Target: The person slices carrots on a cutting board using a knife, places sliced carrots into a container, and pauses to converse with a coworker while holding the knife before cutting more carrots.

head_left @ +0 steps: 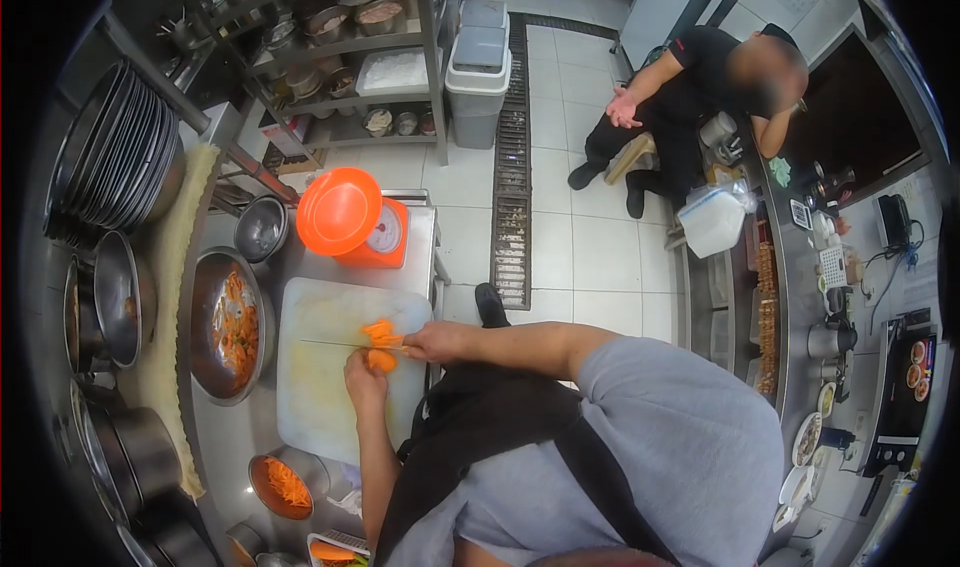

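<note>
My left grip (366,375) curls over a thick, rounded chunk of carrot (382,360), pinching it against the cutting board (318,397). The chunk lies right under the fingertips, on the side toward my right grip (430,343), which is closed around the handle end of a knife (335,344). The long, thin blade reaches out past my left grip, across the board and away from my body. Just across the blade from the chunk, near my right grip, lies a small cluster of cut carrot pieces (378,329), narrow and bright orange.

The board is a thick, rounded slab of whitish plastic, cloudy and stained yellowish over its middle. It lies on a smooth metal worktop (225,437). Beyond the board's far edge stands a wide, shiny metal bowl (204,317), its curved inside holding a heap of orange bits mixed with darker ones. Near the board's left end sits a smaller round metal bowl (315,474) of fine orange shreds, and beside it a slatted white plastic basket (340,538) with something orange and something green inside. Off the board's right end stands a glossy orange scale (385,232) with a round dial and a broad, shallow pan.
</note>
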Motion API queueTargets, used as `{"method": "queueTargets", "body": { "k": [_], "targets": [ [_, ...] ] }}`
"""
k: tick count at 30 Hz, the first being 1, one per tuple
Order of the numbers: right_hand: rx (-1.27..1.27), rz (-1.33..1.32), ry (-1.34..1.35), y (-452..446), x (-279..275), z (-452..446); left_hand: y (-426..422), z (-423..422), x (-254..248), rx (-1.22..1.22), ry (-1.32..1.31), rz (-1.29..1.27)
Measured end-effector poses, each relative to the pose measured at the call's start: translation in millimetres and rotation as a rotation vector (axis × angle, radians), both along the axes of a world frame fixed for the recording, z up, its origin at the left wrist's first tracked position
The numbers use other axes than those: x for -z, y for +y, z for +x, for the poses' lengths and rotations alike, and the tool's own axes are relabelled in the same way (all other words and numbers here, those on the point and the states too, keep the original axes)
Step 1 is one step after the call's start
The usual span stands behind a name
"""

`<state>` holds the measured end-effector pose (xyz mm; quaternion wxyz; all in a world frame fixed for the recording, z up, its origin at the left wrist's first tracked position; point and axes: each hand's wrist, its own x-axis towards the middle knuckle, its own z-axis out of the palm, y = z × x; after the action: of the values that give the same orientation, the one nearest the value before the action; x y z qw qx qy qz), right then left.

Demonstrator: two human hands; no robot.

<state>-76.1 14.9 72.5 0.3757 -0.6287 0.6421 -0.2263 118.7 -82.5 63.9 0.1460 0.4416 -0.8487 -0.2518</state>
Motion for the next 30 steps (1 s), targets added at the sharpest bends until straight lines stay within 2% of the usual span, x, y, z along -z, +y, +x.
{"method": "queueTargets", "body": {
  "k": [7, 9, 10, 13, 15, 22, 25, 28, 30],
  "targets": [
    [0.011, -0.027, -0.014, -2.1, 9.1, 1.6, 6.4, 1.8, 6.6, -0.055, 0.009, -0.058],
    [0.001, -0.033, -0.048, -2.9, 15.4, 2.0, 13.2, -0.4, -0.1, -0.064, -0.082, -0.104],
    [0.003, 0.032, -0.03, -0.5, 15.1, 2.5, 9.3, -6.5, 0.9, -0.075, -0.038, -0.119],
    [0.008, -0.076, -0.027, -1.3, 3.3, -5.3, 7.2, -1.7, 9.9, -0.07, -0.084, -0.015],
    [-0.029, 0.034, -0.036, -3.7, 7.5, 0.0, 5.3, 4.5, 11.8, -0.042, -0.116, -0.027],
    [-0.011, 0.113, 0.016, -0.6, -3.7, 0.3, 11.2, 0.1, 10.8, -0.044, -0.077, -0.043],
    [0.027, -0.023, -0.015, 0.9, 0.2, 1.3, 14.3, 0.5, 10.6, -0.061, -0.056, -0.058],
    [0.025, 0.02, -0.007, -0.4, -10.6, -2.8, 11.1, -1.1, 12.8, -0.071, -0.036, -0.042],
    [-0.006, 0.144, -0.004, -0.5, -15.7, -2.6, 11.1, 1.5, 13.6, -0.081, -0.031, -0.01]
  ]
}}
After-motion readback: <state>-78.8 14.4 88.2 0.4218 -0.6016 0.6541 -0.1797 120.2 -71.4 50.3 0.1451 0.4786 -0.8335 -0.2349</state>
